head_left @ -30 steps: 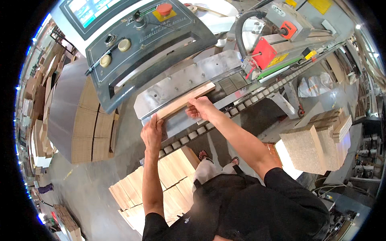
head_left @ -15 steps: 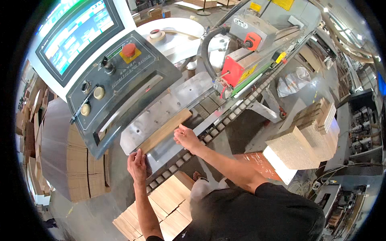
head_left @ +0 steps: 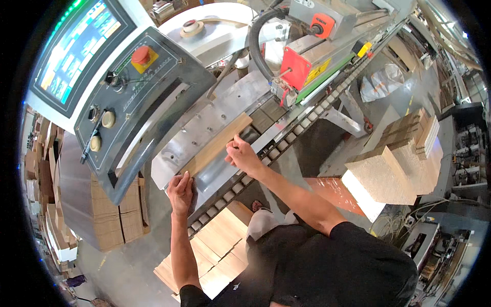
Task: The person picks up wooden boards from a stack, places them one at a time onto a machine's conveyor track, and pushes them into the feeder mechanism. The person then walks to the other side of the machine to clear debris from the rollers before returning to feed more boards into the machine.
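Observation:
A narrow light-brown wooden strip (head_left: 217,144) lies slantwise on the metal infeed table of an edge-banding machine, alongside a bolted steel plate (head_left: 169,158). My left hand (head_left: 180,193) is at the strip's near end, with thumb and fingertips closed against it. Beside the strip's right edge, toward its far end, is my right hand (head_left: 244,156). Its fingers are curled in and nothing shows between them; whether they touch the strip is unclear. Past the strip's far end lie dark pads (head_left: 268,116) and the machine's red guard plate (head_left: 295,69).
A control panel (head_left: 148,77) with a red stop button (head_left: 141,55) overhangs at left. A roller chain (head_left: 279,151) runs along the table's right side. Stacked wooden pieces (head_left: 217,240) sit below my arms; more boards (head_left: 383,174) stand at right. A tape roll (head_left: 192,28) rests on a white disc.
The strip has slid a little along the plate toward the machine, and both hands have moved forward with it. My view has shifted slightly.

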Tool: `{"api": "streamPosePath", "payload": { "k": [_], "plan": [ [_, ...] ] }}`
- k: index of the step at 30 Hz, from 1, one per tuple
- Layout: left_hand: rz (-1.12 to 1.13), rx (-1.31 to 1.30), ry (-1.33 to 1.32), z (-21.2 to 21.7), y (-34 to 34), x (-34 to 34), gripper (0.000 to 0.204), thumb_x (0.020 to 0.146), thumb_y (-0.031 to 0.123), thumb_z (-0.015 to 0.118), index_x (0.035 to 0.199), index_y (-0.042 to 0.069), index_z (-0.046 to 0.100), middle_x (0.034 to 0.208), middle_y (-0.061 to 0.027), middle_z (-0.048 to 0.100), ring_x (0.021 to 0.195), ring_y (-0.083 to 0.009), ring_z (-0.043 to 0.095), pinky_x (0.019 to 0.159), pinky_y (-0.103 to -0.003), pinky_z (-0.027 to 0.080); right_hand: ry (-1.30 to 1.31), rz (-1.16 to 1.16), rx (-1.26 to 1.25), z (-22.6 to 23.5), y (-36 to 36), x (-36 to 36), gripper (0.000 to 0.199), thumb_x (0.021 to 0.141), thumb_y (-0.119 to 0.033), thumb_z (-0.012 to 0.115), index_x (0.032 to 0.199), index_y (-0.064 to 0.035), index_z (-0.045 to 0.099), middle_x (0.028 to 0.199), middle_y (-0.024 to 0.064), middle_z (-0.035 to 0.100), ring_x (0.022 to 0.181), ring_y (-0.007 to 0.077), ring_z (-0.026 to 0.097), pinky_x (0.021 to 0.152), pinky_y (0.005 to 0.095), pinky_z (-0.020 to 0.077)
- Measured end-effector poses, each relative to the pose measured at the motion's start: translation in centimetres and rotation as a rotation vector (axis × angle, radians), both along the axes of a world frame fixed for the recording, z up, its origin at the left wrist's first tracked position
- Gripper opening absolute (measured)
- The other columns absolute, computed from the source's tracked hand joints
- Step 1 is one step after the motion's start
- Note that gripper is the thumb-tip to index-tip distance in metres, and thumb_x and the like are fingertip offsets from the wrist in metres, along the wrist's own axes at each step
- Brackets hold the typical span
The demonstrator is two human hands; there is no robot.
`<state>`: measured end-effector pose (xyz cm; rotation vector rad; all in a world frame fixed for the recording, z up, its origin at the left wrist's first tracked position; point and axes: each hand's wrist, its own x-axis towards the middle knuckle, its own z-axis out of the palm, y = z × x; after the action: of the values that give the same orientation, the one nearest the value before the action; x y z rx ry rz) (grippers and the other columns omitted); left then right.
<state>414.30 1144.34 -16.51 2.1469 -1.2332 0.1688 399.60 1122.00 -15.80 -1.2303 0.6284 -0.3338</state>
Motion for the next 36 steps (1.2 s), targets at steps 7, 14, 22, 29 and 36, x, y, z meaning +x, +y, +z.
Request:
{"api": "streamPosePath", "payload": {
  "k": [7, 14, 22, 29, 36],
  "plan": [
    [-0.065, -0.070, 0.015, 0.1, -3.7, -0.6, 0.020, 0.077, 0.004, 0.071, 0.097, 0.007, 0.071, 0.080, -0.0105, 0.062, 0.073, -0.0264, 0.059, 0.067, -0.035, 0.048, 0.043, -0.078, -0.053, -0.1, -3.3, -0.2, 0.018, 0.088, -0.015, 0.048, 0.097, 0.0003, 0.050, 0.086, 0.0049, 0.058, 0.066, 0.0117, 0.063, 0.052, 0.0238, 0.0487],
    [-0.052, -0.013, 0.107, -0.4, -8.0, -2.3, 0.016, 0.082, 0.004, 0.066, 0.098, 0.006, 0.071, 0.077, -0.0115, 0.060, 0.072, -0.0265, 0.057, 0.068, -0.034, 0.047, 0.010, -0.220, -0.051, -1.4, -6.2, -0.9, 0.011, 0.087, -0.016, 0.046, 0.092, -0.0064, 0.043, 0.077, 0.0018, 0.053, 0.063, 0.0117, 0.062, 0.047, 0.0251, 0.0482],
    [-0.151, -0.109, -0.012, -1.3, -16.5, -4.0, 0.016, 0.079, 0.004, 0.068, 0.094, 0.005, 0.070, 0.078, -0.0116, 0.061, 0.069, -0.0269, 0.059, 0.063, -0.034, 0.048, -0.066, -0.494, -0.009, -0.2, -12.3, -2.0, 0.012, 0.088, -0.013, 0.048, 0.094, -0.0033, 0.045, 0.071, 0.0032, 0.051, 0.062, 0.0129, 0.059, 0.049, 0.0289, 0.0466],
    [-0.183, -0.166, 0.006, -3.3, -22.2, -4.2, 0.021, 0.076, 0.006, 0.072, 0.097, 0.007, 0.068, 0.077, -0.0111, 0.061, 0.068, -0.0304, 0.059, 0.062, -0.038, 0.048, -0.067, -0.068, -0.326, 0.2, -0.8, -6.6, 0.018, 0.088, -0.018, 0.053, 0.095, -0.0017, 0.053, 0.068, 0.0073, 0.047, 0.067, 0.0134, 0.043, 0.061, 0.0343, 0.0392],
    [-0.034, -0.027, -0.066, -1.2, -29.8, -9.6, 0.027, 0.079, 0.023, 0.072, 0.072, 0.004, 0.055, 0.068, -0.0134, 0.058, 0.063, -0.0348, 0.055, 0.056, -0.045, 0.042, -0.196, 0.124, -0.163, -4.1, 2.9, -18.9, 0.027, 0.091, -0.027, 0.056, 0.076, -0.0049, 0.052, 0.062, -0.0001, 0.044, 0.058, 0.0125, 0.038, 0.058, 0.0337, 0.0348]
  ]
}}
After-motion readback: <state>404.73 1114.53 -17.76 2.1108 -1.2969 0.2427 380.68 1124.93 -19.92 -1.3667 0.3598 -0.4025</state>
